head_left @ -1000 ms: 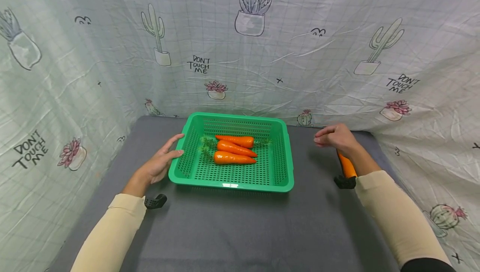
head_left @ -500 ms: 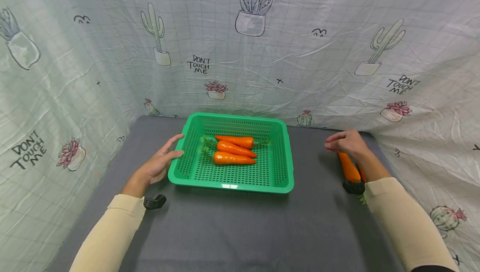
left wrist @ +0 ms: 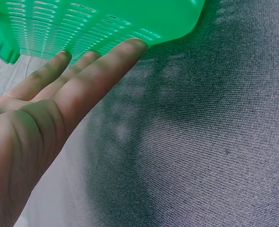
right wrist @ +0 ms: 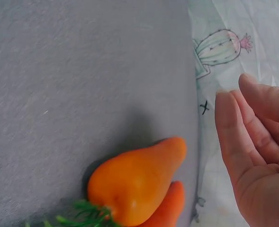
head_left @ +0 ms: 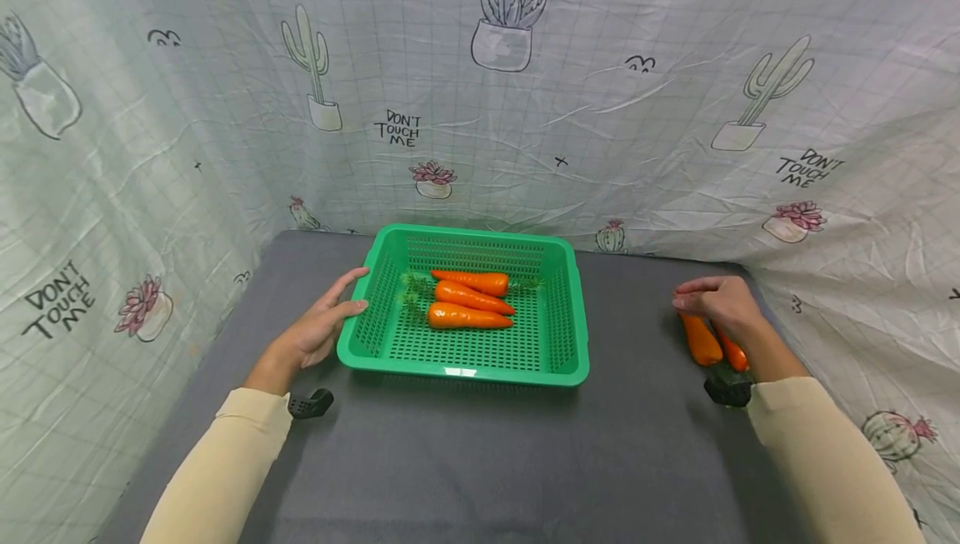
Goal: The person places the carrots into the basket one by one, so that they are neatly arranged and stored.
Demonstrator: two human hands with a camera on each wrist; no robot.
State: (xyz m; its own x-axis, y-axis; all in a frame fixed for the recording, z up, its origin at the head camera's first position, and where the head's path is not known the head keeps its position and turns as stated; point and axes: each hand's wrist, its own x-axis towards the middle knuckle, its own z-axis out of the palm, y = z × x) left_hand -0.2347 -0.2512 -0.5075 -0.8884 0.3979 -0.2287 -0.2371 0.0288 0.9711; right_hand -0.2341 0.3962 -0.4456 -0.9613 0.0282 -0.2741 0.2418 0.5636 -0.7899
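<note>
A green plastic basket (head_left: 461, 373) sits on the grey cloth, with three orange carrots (head_left: 471, 316) lying in it, their feathery green tops against the mesh. My left hand (head_left: 326, 323) touches the basket's left side; in the left wrist view its fingers (left wrist: 101, 71) are nearly straight against the slotted wall. At the right, my right hand (head_left: 716, 301) hovers over two more carrots (head_left: 701, 340) lying side by side. The right wrist view shows its thumb and fingers (right wrist: 229, 123) bent a little and apart with nothing between them, above the carrots' (right wrist: 134, 182) thin ends.
The grey table cloth (head_left: 480, 461) runs under everything. A pale curtain (head_left: 465, 152) printed with cacti closes off the back and both sides. Black wrist cameras (head_left: 311, 404) hang under both wrists.
My right hand has moved right and a little toward me, uncovering more of the two carrots on the cloth. The left hand and basket have stayed where they were.
</note>
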